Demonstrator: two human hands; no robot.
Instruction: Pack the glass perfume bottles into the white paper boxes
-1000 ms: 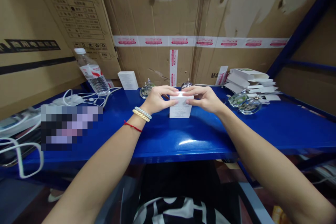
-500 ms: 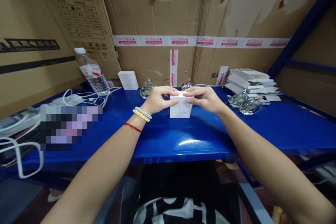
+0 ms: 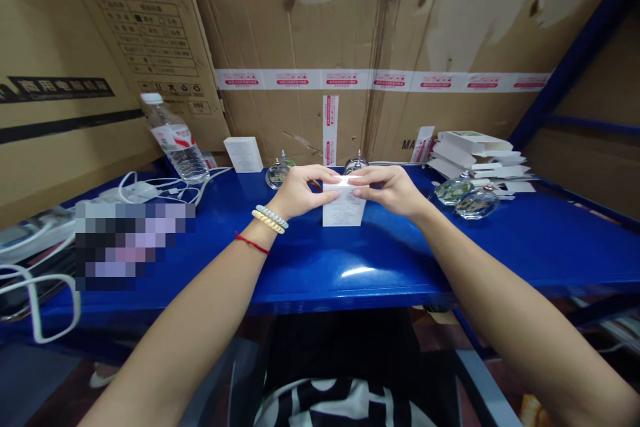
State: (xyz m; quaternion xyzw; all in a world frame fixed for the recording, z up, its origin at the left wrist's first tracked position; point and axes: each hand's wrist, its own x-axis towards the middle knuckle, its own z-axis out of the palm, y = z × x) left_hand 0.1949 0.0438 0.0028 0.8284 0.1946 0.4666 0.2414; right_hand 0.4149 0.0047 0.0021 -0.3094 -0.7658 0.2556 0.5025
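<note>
A small white box with fine print on its front stands upright on the blue table. My left hand grips its upper left side, thumb on the front face and fingers at the top edge. On the upper right, my right hand holds it the same way, thumb in front and fingers over the top. The fingertips of both hands nearly meet along the box's top. Behind my hands, a round glass bottle shows in part, and more round glass bottles stand partly hidden beyond my left hand.
Another white box stands at the back left, near a plastic water bottle and white cables. At right, flat white cartons are stacked behind two round glass bottles. Cardboard walls the back.
Both hands keep their hold on the white box, with barely any shift of the fingers. The whole view has moved very slightly.
</note>
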